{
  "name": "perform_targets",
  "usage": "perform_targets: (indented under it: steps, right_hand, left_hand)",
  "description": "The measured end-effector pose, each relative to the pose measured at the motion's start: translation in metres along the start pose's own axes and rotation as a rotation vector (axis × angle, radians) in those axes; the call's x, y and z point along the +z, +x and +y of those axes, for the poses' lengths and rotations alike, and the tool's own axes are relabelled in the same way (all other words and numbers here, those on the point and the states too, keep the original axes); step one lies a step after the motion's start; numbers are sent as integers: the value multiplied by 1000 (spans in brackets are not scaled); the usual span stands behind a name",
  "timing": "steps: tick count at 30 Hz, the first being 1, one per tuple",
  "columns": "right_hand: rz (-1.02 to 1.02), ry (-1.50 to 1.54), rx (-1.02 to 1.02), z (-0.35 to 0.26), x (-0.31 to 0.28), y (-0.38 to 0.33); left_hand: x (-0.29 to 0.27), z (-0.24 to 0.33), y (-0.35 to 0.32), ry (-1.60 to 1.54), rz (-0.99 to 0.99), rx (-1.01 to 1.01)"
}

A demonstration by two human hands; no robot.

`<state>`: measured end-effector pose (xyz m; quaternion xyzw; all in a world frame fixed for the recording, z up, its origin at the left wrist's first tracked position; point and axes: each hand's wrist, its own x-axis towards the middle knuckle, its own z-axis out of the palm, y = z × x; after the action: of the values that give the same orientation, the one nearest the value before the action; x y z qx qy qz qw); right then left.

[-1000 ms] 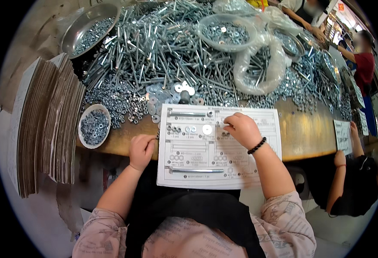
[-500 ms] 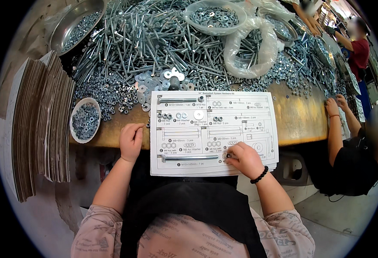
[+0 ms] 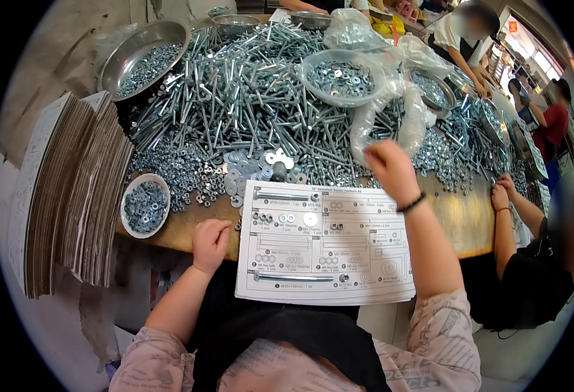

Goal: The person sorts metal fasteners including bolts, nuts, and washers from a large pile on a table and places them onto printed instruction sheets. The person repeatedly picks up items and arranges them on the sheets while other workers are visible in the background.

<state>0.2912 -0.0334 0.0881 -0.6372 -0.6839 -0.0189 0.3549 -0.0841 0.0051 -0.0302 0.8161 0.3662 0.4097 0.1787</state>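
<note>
1. Printed sheet (image 3: 316, 245): lies in front of the person, across the near edge of the table (image 3: 460, 225).
2. Parts on sheet: upper bolt (image 3: 285, 195) near the far edge; big washer (image 3: 310, 219) below it; lower bolt (image 3: 293, 277) near the close edge, with a nut (image 3: 344, 278) beside its right end.
3. Left hand (image 3: 211, 245): at the table edge, just left of the sheet; fingers curled together, contents cannot be determined.
4. Right hand (image 3: 393, 173): beyond the sheet's far edge, near the plastic wrap (image 3: 412, 124); fingers bent, grip cannot be determined.
</note>
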Motion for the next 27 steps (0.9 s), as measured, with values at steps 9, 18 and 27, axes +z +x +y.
perform_targets:
  steps: [9, 18, 27]
  right_hand:
    - [-261, -403, 178, 33, 51, 167]
    - [-536, -379, 220, 54, 75, 198]
    - [-532, -437, 201, 37, 76, 200]
  left_hand:
    - [0, -1, 0, -5, -10, -21]
    - [-10, -2, 97, -149, 148, -59]
    - [3, -36, 244, 372, 69, 20]
